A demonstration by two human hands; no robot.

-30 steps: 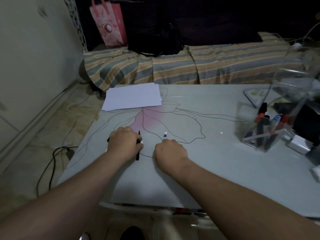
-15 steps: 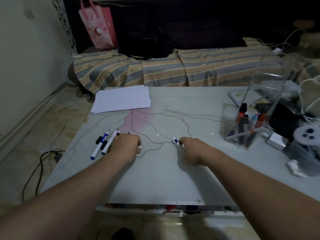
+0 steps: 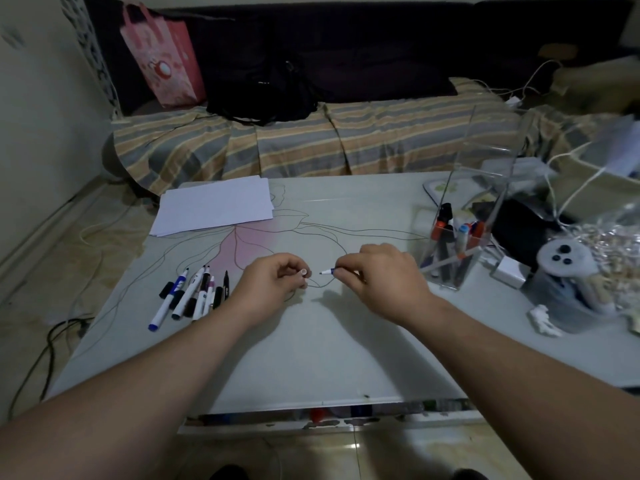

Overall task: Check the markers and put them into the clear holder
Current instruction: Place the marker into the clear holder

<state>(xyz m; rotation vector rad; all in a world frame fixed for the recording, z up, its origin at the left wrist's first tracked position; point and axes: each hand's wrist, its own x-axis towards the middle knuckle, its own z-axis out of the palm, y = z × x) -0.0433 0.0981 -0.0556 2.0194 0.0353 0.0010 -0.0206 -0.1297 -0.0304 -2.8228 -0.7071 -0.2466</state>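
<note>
Head view: the right hand [image 3: 388, 282] has its fingers pinched round an uncapped marker [image 3: 327, 271], tip pointing left; the left hand [image 3: 273, 282] pinches its cap [image 3: 303, 271], open end facing that tip, a small gap between; to recap well, I judge, line the two up and press straight; the clear holder [image 3: 460, 237] stands just right of the right-hand fingers; loose markers [image 3: 194, 296] lie left of the left hand.
</note>
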